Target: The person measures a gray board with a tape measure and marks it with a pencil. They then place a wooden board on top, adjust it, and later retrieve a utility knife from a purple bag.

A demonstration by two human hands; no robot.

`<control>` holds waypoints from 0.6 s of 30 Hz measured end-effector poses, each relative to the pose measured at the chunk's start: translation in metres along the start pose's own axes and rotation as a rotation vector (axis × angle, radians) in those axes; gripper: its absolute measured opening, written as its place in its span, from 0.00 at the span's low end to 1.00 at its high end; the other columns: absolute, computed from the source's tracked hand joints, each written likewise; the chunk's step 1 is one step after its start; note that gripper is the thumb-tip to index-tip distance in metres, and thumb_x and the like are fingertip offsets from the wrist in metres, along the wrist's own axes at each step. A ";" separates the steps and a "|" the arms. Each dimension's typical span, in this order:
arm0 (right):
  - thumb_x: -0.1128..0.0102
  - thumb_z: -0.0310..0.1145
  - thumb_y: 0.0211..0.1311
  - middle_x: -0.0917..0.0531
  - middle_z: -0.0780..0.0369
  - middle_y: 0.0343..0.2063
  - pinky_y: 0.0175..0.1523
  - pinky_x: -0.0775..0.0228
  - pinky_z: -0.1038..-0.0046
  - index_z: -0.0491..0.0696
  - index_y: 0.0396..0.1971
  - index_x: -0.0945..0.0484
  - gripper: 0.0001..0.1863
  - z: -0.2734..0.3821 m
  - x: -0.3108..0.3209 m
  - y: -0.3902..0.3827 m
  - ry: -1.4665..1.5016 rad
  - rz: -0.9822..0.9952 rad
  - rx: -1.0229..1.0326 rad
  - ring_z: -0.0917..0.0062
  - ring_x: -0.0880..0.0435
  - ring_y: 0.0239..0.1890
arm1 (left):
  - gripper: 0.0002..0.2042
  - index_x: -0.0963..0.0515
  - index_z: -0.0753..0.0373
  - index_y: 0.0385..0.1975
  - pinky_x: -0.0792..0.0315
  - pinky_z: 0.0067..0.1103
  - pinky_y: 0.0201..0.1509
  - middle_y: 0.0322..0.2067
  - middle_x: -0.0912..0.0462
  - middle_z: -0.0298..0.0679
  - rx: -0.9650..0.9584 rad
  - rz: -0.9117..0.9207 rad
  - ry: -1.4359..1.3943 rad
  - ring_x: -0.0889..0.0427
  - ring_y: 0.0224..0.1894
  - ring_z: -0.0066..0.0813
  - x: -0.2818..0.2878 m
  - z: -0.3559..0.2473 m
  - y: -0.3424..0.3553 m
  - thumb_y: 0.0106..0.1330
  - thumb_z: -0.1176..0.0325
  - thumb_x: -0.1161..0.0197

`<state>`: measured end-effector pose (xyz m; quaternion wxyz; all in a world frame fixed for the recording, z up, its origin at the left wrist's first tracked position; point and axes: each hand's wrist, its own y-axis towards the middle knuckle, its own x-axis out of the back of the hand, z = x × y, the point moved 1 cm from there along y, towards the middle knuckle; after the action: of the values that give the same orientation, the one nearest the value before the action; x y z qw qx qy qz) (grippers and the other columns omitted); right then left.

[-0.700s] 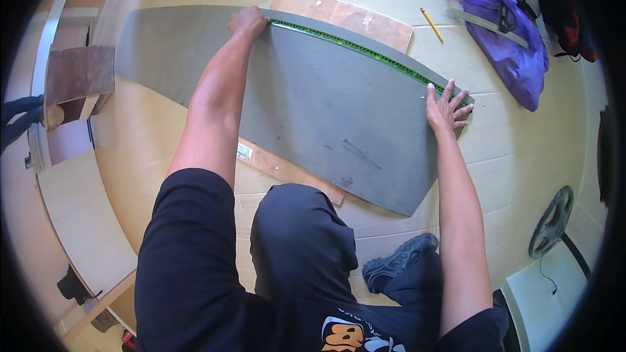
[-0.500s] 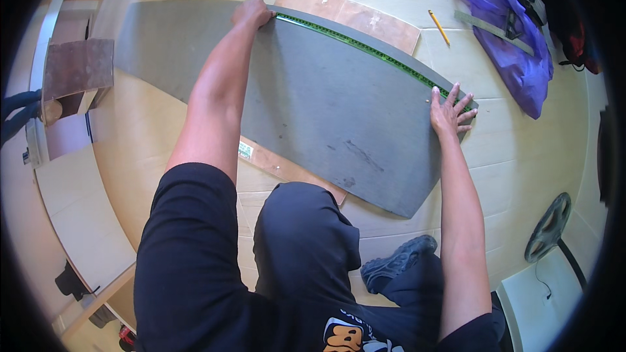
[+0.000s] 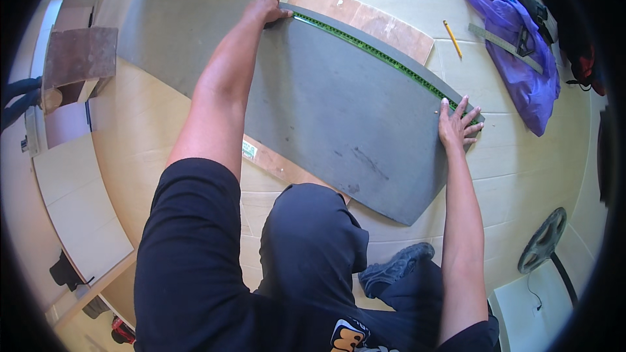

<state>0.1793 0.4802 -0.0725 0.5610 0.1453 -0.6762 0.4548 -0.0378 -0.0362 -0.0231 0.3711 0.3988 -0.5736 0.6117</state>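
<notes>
A large grey board [image 3: 339, 111] lies on the floor over pinkish-brown wooden panels [image 3: 365, 16]. A long green straight rule [image 3: 365, 50] runs along the board's far edge. My left hand [image 3: 267, 12] is closed at the rule's left end, fingers curled toward the board's edge and thumb at the rule. My right hand [image 3: 456, 124] lies spread on the board and across the rule's right end. A yellow pencil [image 3: 452, 38] lies on the floor beyond the board, beside a metal square [image 3: 486, 36] on a purple bag [image 3: 528, 101].
Dark bags or shoes [image 3: 574, 58] lie at the upper right. A spoked dark disc [image 3: 541, 238] stands by a white panel [image 3: 528, 306] at the lower right. Cabinet boards [image 3: 81, 208] and a brown box [image 3: 78, 55] line the left side, near someone's legs or blue fabric [image 3: 19, 101].
The view has shifted slightly, so the board's far end, pencil and bag sit further right. Both hands keep about the same places on the board and rule.
</notes>
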 end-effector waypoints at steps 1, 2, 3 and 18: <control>0.68 0.76 0.66 0.73 0.59 0.79 0.73 0.78 0.31 0.75 0.78 0.66 0.45 -0.001 -0.001 0.000 -0.001 -0.006 0.003 0.43 0.80 0.77 | 0.31 0.15 0.63 0.41 0.24 0.36 0.51 0.43 0.13 0.48 0.016 0.035 -0.002 0.15 0.48 0.46 0.005 -0.004 -0.002 0.57 0.36 0.32; 0.68 0.76 0.66 0.73 0.59 0.79 0.73 0.78 0.31 0.75 0.78 0.66 0.45 -0.001 -0.001 0.000 0.001 -0.013 0.006 0.43 0.80 0.77 | 0.32 0.15 0.63 0.41 0.24 0.36 0.51 0.44 0.13 0.48 0.034 0.068 -0.003 0.15 0.49 0.45 0.010 -0.008 -0.004 0.56 0.35 0.31; 0.68 0.76 0.66 0.74 0.59 0.79 0.73 0.78 0.31 0.75 0.78 0.66 0.45 0.000 -0.001 0.000 0.000 -0.018 0.000 0.43 0.80 0.77 | 0.33 0.15 0.63 0.42 0.24 0.36 0.52 0.45 0.13 0.47 0.047 0.074 0.007 0.15 0.50 0.44 0.014 -0.012 -0.008 0.55 0.34 0.31; 0.67 0.73 0.67 0.73 0.57 0.78 0.73 0.78 0.30 0.71 0.78 0.63 0.45 0.003 0.007 -0.006 0.014 -0.002 0.018 0.41 0.80 0.76 | 0.35 0.22 0.62 0.56 0.25 0.34 0.59 0.53 0.16 0.46 0.058 0.039 0.006 0.18 0.57 0.43 0.008 -0.037 -0.015 0.57 0.40 0.33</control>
<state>0.1793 0.4770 -0.0640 0.5646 0.1479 -0.6681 0.4614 -0.0291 0.0013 -0.0108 0.3491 0.3961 -0.5623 0.6365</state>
